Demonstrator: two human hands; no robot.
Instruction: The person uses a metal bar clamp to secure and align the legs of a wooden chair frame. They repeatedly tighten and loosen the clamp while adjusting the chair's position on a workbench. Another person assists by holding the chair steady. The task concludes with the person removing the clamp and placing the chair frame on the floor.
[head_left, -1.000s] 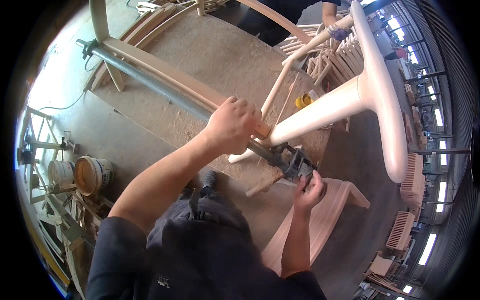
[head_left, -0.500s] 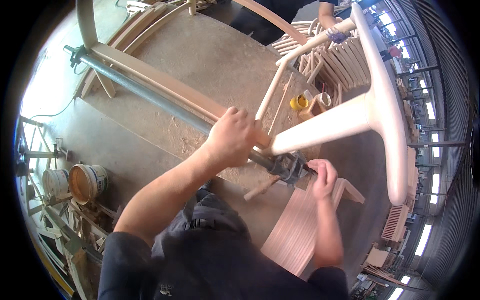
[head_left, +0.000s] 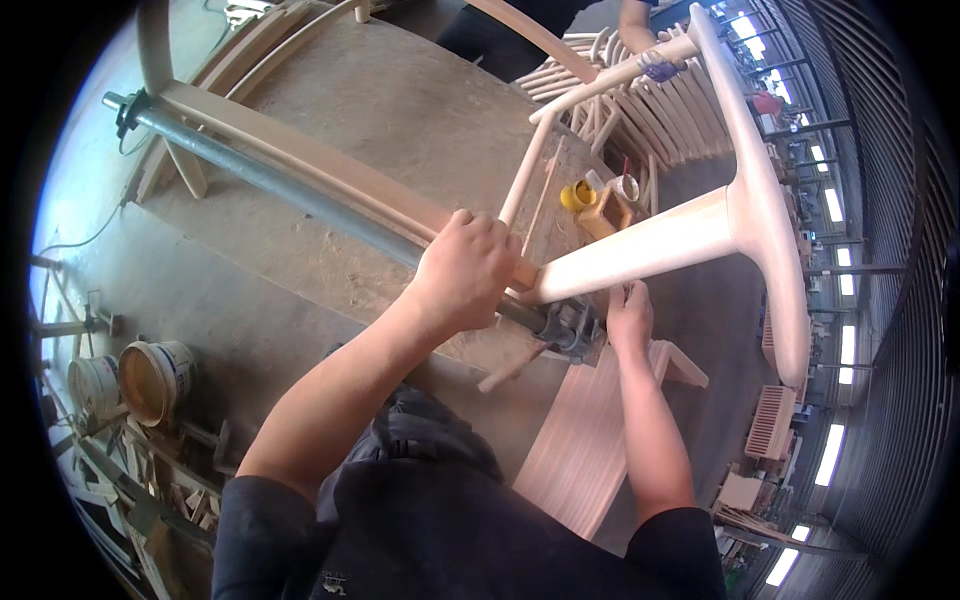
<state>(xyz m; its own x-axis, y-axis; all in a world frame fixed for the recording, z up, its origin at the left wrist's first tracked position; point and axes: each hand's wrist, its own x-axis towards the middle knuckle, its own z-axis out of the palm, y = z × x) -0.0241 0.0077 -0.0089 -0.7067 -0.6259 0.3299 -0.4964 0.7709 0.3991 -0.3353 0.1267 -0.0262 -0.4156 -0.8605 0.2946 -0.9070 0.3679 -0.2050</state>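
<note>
A pale wooden chair frame (head_left: pixel 640 240) lies on its side across the bench, with a long rail (head_left: pixel 310 155) reaching to the far left. Alongside that rail runs a grey pipe clamp (head_left: pixel 290 195); its screw head (head_left: pixel 572 332) sits at the near right end. My left hand (head_left: pixel 468 270) is closed over the rail's near end, its palm by the clamp pipe. Just right of the screw head, below the broad chair leg, my right hand (head_left: pixel 629 318) has its fingers curled together. What those fingers hold is hidden.
Stacked curved chair parts (head_left: pixel 670 120) stand at the far right, where another person's hand (head_left: pixel 637 30) rests near the frame. A yellow pot (head_left: pixel 577 195) and a wooden box (head_left: pixel 606 213) sit on the bench. Buckets (head_left: pixel 155 380) stand left; a wooden bench (head_left: pixel 575 440) is below.
My right hand has moved up beside the clamp's screw head, toward the chair leg. My left hand keeps its grip on the rail. The whole view has shifted slightly.
</note>
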